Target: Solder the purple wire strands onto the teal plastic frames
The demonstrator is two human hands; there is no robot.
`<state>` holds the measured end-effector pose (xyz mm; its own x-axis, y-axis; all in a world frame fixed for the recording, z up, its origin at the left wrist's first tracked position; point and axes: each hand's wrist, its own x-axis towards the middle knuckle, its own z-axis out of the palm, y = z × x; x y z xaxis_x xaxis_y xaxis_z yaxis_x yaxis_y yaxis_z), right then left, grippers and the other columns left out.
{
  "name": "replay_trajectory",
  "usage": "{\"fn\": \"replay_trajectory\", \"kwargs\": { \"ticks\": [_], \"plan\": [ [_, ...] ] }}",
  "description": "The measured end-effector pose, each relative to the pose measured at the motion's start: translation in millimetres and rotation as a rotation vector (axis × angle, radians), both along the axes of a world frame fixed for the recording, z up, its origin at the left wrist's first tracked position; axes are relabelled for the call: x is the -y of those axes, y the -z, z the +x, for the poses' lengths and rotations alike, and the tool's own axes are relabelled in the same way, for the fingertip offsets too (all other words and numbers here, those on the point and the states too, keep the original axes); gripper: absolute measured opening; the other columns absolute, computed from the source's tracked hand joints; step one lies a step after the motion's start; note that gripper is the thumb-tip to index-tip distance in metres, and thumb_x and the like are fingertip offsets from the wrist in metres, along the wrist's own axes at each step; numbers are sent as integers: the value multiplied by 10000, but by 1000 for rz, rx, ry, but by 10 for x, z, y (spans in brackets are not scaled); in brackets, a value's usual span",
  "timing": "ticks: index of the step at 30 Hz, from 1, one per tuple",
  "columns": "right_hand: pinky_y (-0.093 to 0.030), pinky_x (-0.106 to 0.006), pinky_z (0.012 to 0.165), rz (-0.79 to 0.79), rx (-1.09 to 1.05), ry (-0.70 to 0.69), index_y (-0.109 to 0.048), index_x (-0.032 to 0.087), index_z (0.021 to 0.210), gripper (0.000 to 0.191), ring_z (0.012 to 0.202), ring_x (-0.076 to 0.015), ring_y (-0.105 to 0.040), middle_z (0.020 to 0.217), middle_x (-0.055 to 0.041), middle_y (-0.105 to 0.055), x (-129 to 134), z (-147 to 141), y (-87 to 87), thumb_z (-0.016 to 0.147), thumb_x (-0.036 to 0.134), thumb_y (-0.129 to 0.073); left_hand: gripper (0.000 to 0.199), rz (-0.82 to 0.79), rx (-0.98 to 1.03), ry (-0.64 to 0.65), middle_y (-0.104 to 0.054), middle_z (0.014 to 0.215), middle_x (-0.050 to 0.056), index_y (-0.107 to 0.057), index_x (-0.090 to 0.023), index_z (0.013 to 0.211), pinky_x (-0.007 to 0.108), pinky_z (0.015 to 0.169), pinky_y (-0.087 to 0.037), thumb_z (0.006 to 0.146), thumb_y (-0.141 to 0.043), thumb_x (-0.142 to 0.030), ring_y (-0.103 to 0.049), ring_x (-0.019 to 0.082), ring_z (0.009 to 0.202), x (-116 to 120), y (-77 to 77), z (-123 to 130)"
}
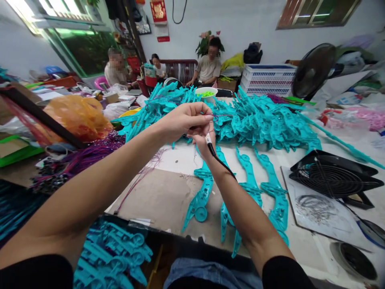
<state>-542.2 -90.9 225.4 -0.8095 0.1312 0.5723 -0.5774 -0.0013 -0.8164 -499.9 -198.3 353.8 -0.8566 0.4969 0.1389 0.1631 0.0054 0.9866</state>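
Note:
Both my hands meet above the middle of the table. My left hand (192,119) pinches thin dark red and purple wires (221,116) between thumb and fingertips. Right beside it, partly behind, my right hand (206,138) has its fingers closed; what they hold is too hidden to make out. A white piece with a black cable (221,160) runs from that hand along the right forearm. Below the hands lie several turquoise plastic parts (203,192). More loose wires (140,180) trail over the table at the left.
A large pile of turquoise parts (258,120) spans the back. At right are a black fan (331,176) and a stained board (315,210). Wire bundles (75,160) and an orange bag (78,116) lie left. Three people sit beyond the table.

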Motion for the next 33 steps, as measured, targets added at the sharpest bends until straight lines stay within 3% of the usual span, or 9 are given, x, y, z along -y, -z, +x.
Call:
{"fn": "replay_trajectory", "kwargs": {
  "ticks": [3,7,10,13,16,19,23,27,33],
  "plan": [
    [-488,-249,507,-112,-19,80,-423,221,1113,403,562,-111,-550,754,36,-586,99,-196,5,791,372,-612,113,5,-41,-43,-571,587,-15,-592,-183,788,173,439,-379,758,-697,-211,-566,86,528,217,157,-68],
    [-459,-211,478,-140,-21,32,-414,245,1040,315,582,-110,-598,723,48,-612,80,-149,-56,791,324,-590,143,50,74,-402,-576,576,-26,-583,-166,741,170,412,-298,696,-712,-123,-463,49,464,393,710,-312],
    [-453,-205,491,-184,-18,-5,-390,250,1012,307,635,-119,-632,738,45,-626,63,-51,-77,784,296,-591,57,168,400,-524,-647,649,29,-570,-139,768,176,380,-223,766,-627,-132,-443,43,431,323,1126,-544],
    [-425,-198,466,-198,7,-22,-388,244,987,299,606,-115,-627,744,43,-634,64,10,-49,771,256,-595,58,234,507,-506,-683,706,70,-566,-132,846,178,396,-253,832,-530,-176,-504,64,445,150,1344,-745],
    [-411,-192,451,-144,25,-11,-395,242,986,289,564,-106,-614,730,49,-638,50,31,14,769,243,-586,143,274,526,-536,-684,699,61,-575,-131,916,178,406,-258,860,-474,-215,-515,66,440,18,1417,-875],
    [-479,-214,520,-9,20,56,-418,247,1025,269,621,-121,-650,770,38,-661,10,19,90,796,265,-559,169,272,492,-575,-660,636,35,-599,-120,927,182,396,-208,829,-495,-208,-470,55,405,13,1470,-918],
    [-545,-283,702,246,-14,178,-468,247,1069,232,767,-160,-693,854,8,-697,-23,-41,183,840,262,-506,105,192,402,-588,-585,489,7,-626,-108,768,202,380,-146,742,-588,-203,-393,61,359,177,1530,-883],
    [-533,-296,762,456,-40,222,-514,239,1027,177,859,-189,-704,878,-9,-714,42,-95,241,867,217,-443,80,106,307,-574,-511,385,-11,-594,-113,632,209,378,-129,699,-626,-143,-324,54,327,400,1516,-841],
    [-514,-273,759,521,-91,340,-539,240,1046,197,902,-187,-697,982,-27,-714,171,-149,300,887,225,-423,118,116,268,-491,-521,408,-31,-541,-142,693,184,384,-155,724,-654,-127,-334,45,337,678,1441,-793]
  ]
}}
